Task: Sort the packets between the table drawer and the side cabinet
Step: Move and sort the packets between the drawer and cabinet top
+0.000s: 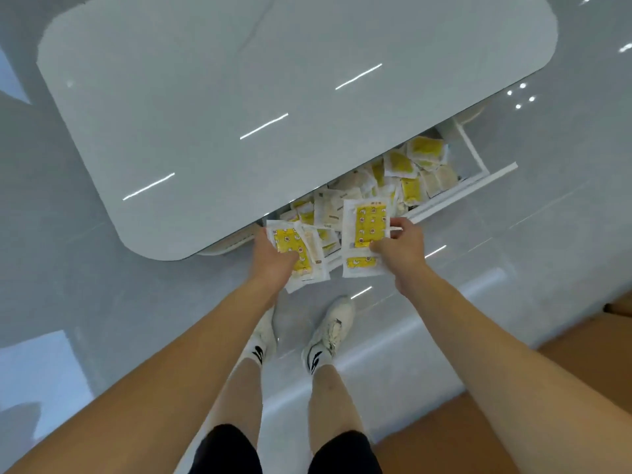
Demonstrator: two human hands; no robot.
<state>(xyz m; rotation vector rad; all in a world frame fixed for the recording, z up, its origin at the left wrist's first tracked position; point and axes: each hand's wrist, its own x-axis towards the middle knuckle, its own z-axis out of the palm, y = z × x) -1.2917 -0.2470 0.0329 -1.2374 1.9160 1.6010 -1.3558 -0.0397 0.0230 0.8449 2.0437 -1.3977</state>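
Observation:
The white table drawer (478, 155) is pulled out from under the table top and is full of several yellow-and-white packets (403, 172). My left hand (273, 260) is shut on a stack of yellow packets (297, 251) at the drawer's near end. My right hand (402, 246) pinches a single yellow packet (367, 224) by its right edge, just above the drawer front, with another packet (362, 265) under it. The side cabinet is not in view.
The glossy white table top (273, 97) with rounded corners covers most of the drawer. Below are my legs and white shoes (331, 323) on a shiny grey floor. A brown surface (581, 354) lies at the lower right.

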